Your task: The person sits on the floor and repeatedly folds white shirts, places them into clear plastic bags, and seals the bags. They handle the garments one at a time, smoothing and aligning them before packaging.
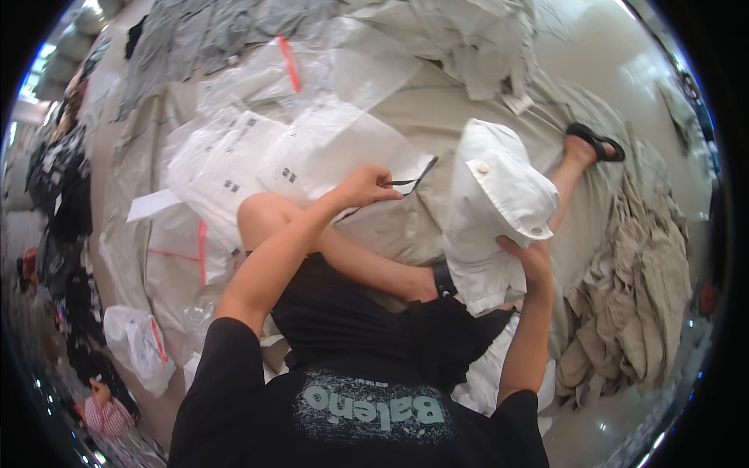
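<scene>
My right hand [530, 256] grips a folded white garment [495, 204] with pale buttons and holds it up over my lap. My left hand [365, 186] reaches forward and pinches a thin dark strip [412, 182] at the edge of a clear plastic bag [343, 148] lying on the cloth-covered floor. I sit on the floor in black clothes, one knee [261, 214] bent up, the other leg stretched out to a foot in a black sandal [597, 142].
Several clear plastic bags with red strips [289, 64] lie spread ahead and to the left. A heap of white garments [468, 39] sits at the top, beige garments [640, 288] pile at the right, grey ones [195, 35] at top left. Another person [105, 409] crouches at lower left.
</scene>
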Tool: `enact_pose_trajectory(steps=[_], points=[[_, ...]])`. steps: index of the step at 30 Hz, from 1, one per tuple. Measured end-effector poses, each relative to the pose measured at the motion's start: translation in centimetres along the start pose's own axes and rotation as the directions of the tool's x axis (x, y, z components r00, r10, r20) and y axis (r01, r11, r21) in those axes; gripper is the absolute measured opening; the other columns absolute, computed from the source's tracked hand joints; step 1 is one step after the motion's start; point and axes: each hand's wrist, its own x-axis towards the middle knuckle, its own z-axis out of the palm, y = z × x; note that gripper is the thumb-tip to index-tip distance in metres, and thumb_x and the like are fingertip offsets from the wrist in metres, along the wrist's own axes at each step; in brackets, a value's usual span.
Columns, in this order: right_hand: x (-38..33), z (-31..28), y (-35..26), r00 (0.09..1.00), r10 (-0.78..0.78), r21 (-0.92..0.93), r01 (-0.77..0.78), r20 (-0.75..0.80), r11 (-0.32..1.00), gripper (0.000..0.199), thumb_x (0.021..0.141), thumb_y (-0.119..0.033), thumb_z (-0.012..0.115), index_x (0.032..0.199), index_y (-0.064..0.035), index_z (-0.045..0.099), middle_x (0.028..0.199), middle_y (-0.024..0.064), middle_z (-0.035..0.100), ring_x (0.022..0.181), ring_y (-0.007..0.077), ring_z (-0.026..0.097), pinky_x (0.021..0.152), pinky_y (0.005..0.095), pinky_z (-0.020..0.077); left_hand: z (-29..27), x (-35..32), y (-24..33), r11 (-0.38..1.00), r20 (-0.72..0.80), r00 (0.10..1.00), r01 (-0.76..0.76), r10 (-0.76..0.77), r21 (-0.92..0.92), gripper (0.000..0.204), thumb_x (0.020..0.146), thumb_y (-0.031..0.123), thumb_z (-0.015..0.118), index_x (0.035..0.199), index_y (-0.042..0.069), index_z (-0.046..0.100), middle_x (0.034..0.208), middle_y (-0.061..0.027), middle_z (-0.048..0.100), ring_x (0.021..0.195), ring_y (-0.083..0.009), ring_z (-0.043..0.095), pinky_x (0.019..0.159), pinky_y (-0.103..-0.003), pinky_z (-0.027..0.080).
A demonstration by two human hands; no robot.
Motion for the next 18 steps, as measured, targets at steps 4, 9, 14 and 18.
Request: enact_pose_trajectory(steps=[4,9,14,18], points=[[-0.3,0.0,-0.6,0.993,-0.008,0.008,0.007,0.12,1.0,0.058,0.082,0.001,0.089,0.136,0.0011,0.068,0.124,0.0046,0.074,0.113,0.0167,0.067,0.099,0.0343,0.0542,8.7,-1.6,-3.8,0.977,-0.043,0.994,0.091,-0.101,-0.195,0.027,0.097,0.029,0.078,0.092,0.002,0.077,0.076,-0.006,0.07,0.073,-0.0133,0.06,0.068,-0.035,0.05],[0.4,0.3,2.4,0.928,0.04,0.057,-0.066,0.37,0.996,0.067,0.082,0.004,0.084,0.145,0.0004,0.061,0.137,0.005,0.069,0.126,0.0177,0.063,0.107,0.0342,0.0517,10.8,-5.6,-2.9,0.989,0.065,0.996,0.064,-0.056,-0.136,0.027,0.092,0.02,0.076,0.106,-0.002,0.077,0.094,-0.0146,0.079,0.091,-0.0192,0.073,0.083,-0.041,0.057],[1.0,3.7,-1.7,0.525,-0.38,0.113,0.469,0.761,0.876,0.071,0.081,-0.003,0.084,0.148,-0.0033,0.06,0.161,0.0173,0.051,0.137,0.0294,0.062,0.115,0.0404,0.0477,-0.3,-5.8,7.2,0.796,0.194,0.972,0.22,-0.131,-0.565,0.028,0.101,0.015,0.074,0.122,-0.004,0.077,0.116,-0.01,0.08,0.103,-0.0152,0.072,0.091,-0.032,0.057],[0.5,6.9,-7.3,0.389,-0.192,-0.058,0.547,0.901,0.835,0.071,0.076,-0.004,0.081,0.144,-0.0192,0.067,0.174,0.0152,0.031,0.122,0.0407,0.07,0.103,0.0481,0.0562,-3.9,-4.4,10.2,0.865,0.483,0.876,0.253,-0.014,-0.433,0.031,0.102,0.013,0.074,0.129,-0.003,0.077,0.117,-0.0056,0.079,0.101,-0.0081,0.069,0.091,-0.026,0.056]])
